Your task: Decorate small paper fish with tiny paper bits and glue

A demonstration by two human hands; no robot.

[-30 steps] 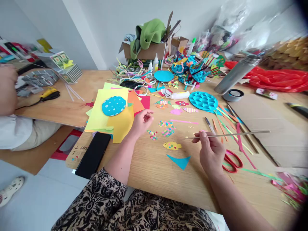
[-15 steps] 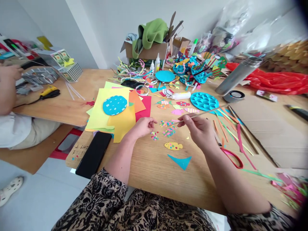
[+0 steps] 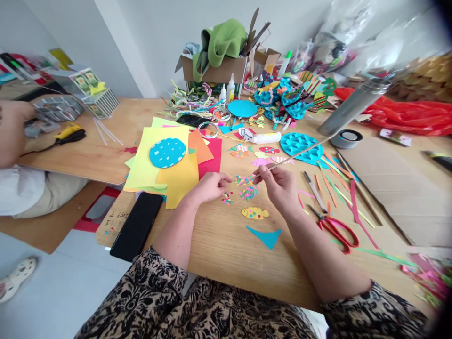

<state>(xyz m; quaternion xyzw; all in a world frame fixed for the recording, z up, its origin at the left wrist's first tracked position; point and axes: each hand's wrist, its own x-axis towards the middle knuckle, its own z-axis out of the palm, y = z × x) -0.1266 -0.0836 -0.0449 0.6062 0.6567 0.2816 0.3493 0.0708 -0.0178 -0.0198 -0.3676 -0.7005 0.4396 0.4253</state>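
Note:
My right hand pinches a thin pale stick, whose long end slants up to the right over the blue scalloped disc. Its fingertips are over the edge of a patch of colourful paper bits. On the other side of that patch, my left hand has its fingers curled in with thumb and forefinger close together. Whether anything is between them is hidden. Below the left fingertips are small coloured dots. A yellow spotted paper fish and a blue paper scrap lie nearer to me.
Red-handled scissors and a pen lie right of my hand. Coloured sheets and a black phone are on the left. A steel flask leans behind the tape roll. Another person's arm is at far left.
My right hand has moved left with the stick, bringing its fingertips to the paper bits and uncovering the pen and scissors. My left hand has hardly moved.

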